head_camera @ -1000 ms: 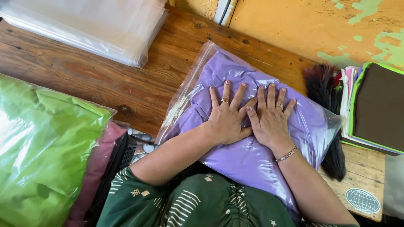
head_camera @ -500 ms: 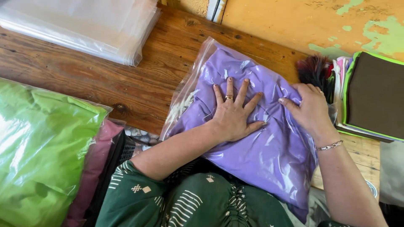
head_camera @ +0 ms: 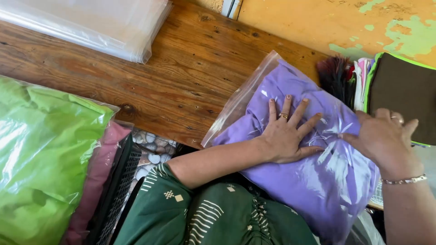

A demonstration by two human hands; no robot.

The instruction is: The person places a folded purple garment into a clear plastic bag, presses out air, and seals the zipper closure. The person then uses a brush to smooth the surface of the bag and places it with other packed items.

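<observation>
On the wooden table [head_camera: 181, 77], at its right part against the near edge, lies a clear plastic bag holding folded purple cloth [head_camera: 313, 181]; this bag serves as the reference item. Left hand [head_camera: 286, 134]: flat on top of the bag near its centre, palm down, fingers spread wide, a ring on one finger; it grips nothing. Right hand [head_camera: 386, 138]: at the bag's right edge, back of the hand toward the camera, fingertips touching the wrinkled plastic; whether they pinch the film cannot be told. A bracelet sits on the right wrist. Just right of the bag: a dark brown folded cloth with green edging [head_camera: 404, 95] and a dark fringe [head_camera: 336, 77]. Well left of the bag: a bagged green cloth [head_camera: 41, 154] over a pink bundle [head_camera: 97, 177]. Far upper left of the bag: a stack of empty clear bags [head_camera: 91, 22].
</observation>
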